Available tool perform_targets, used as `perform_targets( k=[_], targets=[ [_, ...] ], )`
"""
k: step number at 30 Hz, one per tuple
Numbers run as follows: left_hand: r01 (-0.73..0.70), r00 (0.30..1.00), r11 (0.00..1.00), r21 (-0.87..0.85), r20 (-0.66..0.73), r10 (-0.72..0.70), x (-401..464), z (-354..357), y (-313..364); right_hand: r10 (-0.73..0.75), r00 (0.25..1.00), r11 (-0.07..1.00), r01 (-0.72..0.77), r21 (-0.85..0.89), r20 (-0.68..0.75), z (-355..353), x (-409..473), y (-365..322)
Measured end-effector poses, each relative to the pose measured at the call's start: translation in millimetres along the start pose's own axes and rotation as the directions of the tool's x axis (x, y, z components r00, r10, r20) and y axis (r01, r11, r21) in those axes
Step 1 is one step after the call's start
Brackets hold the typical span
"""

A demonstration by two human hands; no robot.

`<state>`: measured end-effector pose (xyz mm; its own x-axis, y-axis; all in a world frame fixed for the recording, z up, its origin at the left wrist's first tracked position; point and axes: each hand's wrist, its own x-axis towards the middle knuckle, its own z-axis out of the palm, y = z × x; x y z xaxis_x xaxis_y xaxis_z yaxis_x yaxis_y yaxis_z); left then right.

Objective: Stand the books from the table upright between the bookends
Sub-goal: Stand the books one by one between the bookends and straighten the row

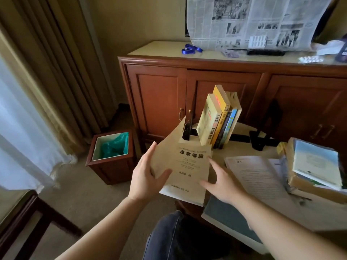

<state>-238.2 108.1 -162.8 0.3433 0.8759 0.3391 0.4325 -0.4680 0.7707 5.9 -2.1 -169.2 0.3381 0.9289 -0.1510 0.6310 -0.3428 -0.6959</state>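
Observation:
A tan book (189, 166) with black Chinese title lettering is held over the table's left edge. My left hand (148, 177) grips its left side with the thumb across the cover. My right hand (219, 182) touches its right edge with fingers nearly straight. Behind it several books (217, 119) stand upright, leaning left, between a black bookend (189, 126) on the left and a second black bookend (262, 136) farther right. An open book (257, 177), a grey-covered book (225, 216) and a stack of books (315, 166) lie on the table.
A wooden cabinet (159, 98) stands behind the table, with newspaper (253, 21), a blue lanyard (191, 48) and pill packs on top. A wooden wastebasket (110, 156) with a green liner sits on the carpet at left. Curtains hang far left.

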Motion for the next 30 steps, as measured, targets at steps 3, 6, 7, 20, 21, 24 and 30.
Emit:
perform_targets(
  k=[3, 6, 7, 20, 21, 24, 30],
  targets=[
    [-0.034, 0.976, 0.999, -0.037, 0.213, 0.041, -6, 21, 13, -0.003, 1.000, 1.000, 0.002, -0.014, -0.023, -2, -8, 3],
    [-0.057, 0.919, 0.998, 0.017, 0.392, 0.046, -11, 41, 15, -0.029, 0.999, 1.000, 0.029, -0.010, -0.030, -2, -13, 12],
    [-0.077, 0.910, 0.996, 0.035, 0.410, 0.056, -12, 45, 14, -0.035, 0.999, 0.999, 0.035, 0.000, -0.028, -2, -15, 14],
    [-0.160, 0.819, 0.929, 0.333, 0.570, -0.064, -4, 56, -6, -0.091, 0.991, 0.916, 0.121, -0.382, 0.095, -1, -13, 16],
    [-0.136, 0.828, 0.924, 0.359, 0.553, -0.093, 1, 55, -7, -0.083, 0.990, 0.901, 0.123, -0.416, 0.113, -1, -10, 15],
    [0.004, 0.839, 0.921, 0.389, 0.500, -0.215, 14, 56, -2, -0.060, 0.990, 0.877, 0.114, -0.467, 0.128, -2, -1, 10],
    [0.157, 0.830, 0.883, 0.443, 0.425, -0.361, 46, 69, 5, -0.006, 0.996, 0.863, 0.051, -0.502, 0.091, -2, 18, -10]
  ],
)
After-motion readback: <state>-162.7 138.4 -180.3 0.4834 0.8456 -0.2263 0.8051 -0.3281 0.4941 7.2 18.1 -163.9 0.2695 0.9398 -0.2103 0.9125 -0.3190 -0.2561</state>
